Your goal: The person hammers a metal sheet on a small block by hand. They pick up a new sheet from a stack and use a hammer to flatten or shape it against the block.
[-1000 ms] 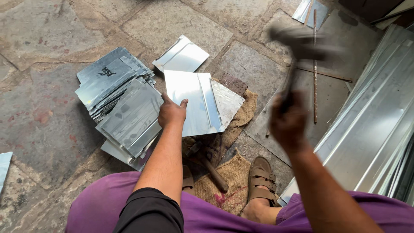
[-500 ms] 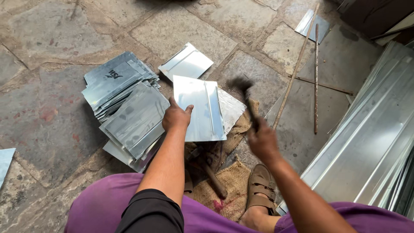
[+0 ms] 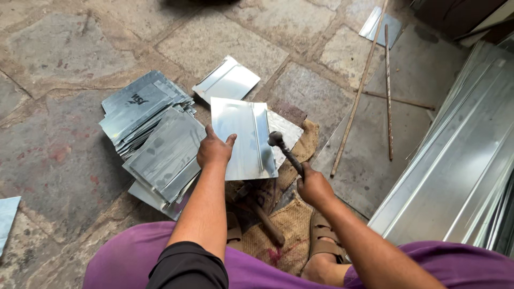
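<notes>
My left hand (image 3: pixel 214 150) grips the near left edge of a shiny rectangular metal sheet (image 3: pixel 243 136) and holds it flat over a burlap sack (image 3: pixel 278 235). My right hand (image 3: pixel 313 186) is closed around the handle of a hammer (image 3: pixel 284 149), whose head rests on the sheet's folded right edge. A stack of similar metal sheets (image 3: pixel 152 128) lies on the stone floor just left of my left hand. One more folded sheet (image 3: pixel 227 80) lies beyond the held one.
Long metal panels (image 3: pixel 460 160) lean along the right side. Thin rods (image 3: pixel 388 91) lie on the stone floor at the upper right. A wooden-handled tool (image 3: pixel 265 217) rests on the sack by my sandalled foot (image 3: pixel 324 243). A sheet corner (image 3: pixel 6 219) shows at far left.
My right hand swung the hammer down from high at the upper right onto the right edge of the sheet. My left hand kept its hold on the sheet.
</notes>
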